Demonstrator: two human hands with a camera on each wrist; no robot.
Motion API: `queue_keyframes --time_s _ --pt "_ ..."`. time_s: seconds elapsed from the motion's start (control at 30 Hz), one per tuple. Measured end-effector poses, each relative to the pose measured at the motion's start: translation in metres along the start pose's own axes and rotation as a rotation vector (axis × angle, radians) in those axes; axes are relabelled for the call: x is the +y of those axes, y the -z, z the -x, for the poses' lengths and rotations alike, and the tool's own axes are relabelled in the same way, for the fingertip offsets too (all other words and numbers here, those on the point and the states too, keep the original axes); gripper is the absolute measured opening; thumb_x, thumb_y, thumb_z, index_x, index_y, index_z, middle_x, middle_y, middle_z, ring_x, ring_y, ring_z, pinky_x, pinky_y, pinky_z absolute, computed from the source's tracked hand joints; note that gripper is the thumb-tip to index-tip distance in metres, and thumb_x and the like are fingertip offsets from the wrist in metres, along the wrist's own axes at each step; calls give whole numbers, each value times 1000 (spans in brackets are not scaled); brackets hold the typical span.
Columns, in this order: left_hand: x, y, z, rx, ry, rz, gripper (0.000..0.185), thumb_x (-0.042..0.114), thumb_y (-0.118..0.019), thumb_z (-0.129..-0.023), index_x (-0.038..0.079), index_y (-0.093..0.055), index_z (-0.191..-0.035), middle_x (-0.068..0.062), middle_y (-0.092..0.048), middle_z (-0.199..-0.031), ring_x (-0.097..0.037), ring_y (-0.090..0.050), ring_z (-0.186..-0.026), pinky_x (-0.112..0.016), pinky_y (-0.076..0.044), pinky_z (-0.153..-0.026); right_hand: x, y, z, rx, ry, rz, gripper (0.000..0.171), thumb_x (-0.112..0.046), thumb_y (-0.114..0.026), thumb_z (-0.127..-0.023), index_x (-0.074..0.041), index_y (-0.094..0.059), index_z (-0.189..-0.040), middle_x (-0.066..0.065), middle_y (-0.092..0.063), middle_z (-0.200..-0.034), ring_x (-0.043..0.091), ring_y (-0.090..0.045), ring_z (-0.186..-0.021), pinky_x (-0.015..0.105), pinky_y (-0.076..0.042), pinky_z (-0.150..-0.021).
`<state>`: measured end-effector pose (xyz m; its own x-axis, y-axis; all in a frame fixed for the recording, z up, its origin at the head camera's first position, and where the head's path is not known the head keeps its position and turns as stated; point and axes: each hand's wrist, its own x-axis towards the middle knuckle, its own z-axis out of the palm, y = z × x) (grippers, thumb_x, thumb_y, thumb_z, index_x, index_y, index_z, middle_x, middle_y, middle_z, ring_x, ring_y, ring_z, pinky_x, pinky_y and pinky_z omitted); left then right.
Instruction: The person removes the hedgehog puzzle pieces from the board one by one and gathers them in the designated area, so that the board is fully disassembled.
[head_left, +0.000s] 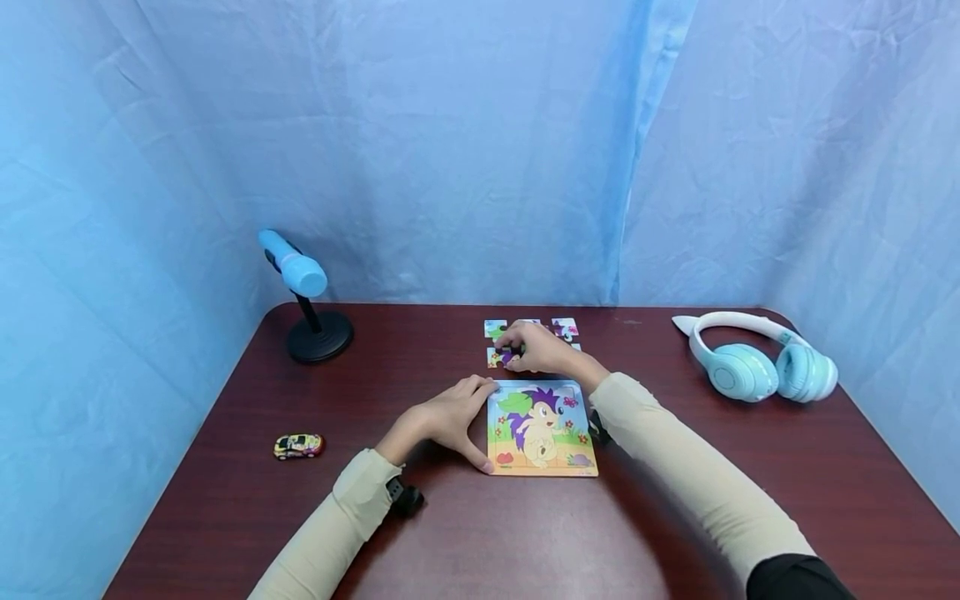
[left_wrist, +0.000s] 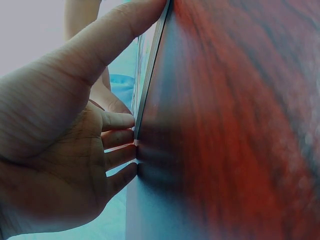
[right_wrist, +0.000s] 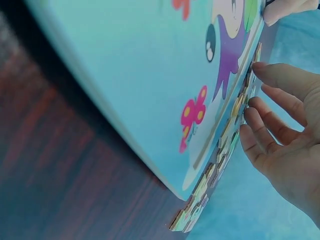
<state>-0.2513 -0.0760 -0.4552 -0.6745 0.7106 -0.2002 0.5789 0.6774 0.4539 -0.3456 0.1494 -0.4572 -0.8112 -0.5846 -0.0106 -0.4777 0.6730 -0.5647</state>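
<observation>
Loose pieces (head_left: pixel 531 340) behind puzzle board (head_left: pixel 542 427); headphones (head_left: pixel 757 360) right, toy car (head_left: pixel 298 446) left.

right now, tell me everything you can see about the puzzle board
The puzzle board is a thin, flat square lying face up on the dark wood table, with a pale orange edge. It shows a cartoon hedgehog with purple spines, a green leaf, butterflies and flowers on blue and green. The left hand touches its left edge with straight fingers. The right hand works beyond its far edge among loose puzzle pieces.
</observation>
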Motion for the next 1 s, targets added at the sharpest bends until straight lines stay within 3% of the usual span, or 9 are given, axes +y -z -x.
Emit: queue_keyframes --time_s 0.3,0.47,0.67,1.0 --pt "-2 0 -3 -2 -6 -6 123 56 -89 -70 5 -23 -161 -11 -33 -155 -26 -36 -142 -43 -35 -119 -8 8 19 -14 63 40 38 -9 -76 -90 -4 -71 -127 15 -65 -130 32 -64 -114 45 -57 -92" --pt "-2 3 -2 3 -6 -9 123 56 -90 -70 5 -24 -160 -13 -33 -156 -28 -36 -144 -44 -35 -119 -15 16 43 -44 128 77 39 -9 -78 -88 -3 -71 -126 15 -67 -126 35 -62 -116 51 -54 -96" --pt "-2 2 -2 9 -5 -8 123 56 -90 -70 4 -25 -160 -12 -34 -155 -28 -37 -142 -45 -36 -118 -20 20 77 -95 188 137 39 -13 -81 -86 -4 -73 -123 11 -70 -120 29 -64 -112 47 -55 -95" --pt "-3 -2 -4 14 -3 -26 126 58 -90 -68 6 -23 -161 -11 -33 -156 -26 -36 -142 -43 -37 -118 -17 21 119 -158 163 170 41 -16 -84 -83 -7 -74 -122 7 -69 -116 25 -63 -107 46 -55 -92"
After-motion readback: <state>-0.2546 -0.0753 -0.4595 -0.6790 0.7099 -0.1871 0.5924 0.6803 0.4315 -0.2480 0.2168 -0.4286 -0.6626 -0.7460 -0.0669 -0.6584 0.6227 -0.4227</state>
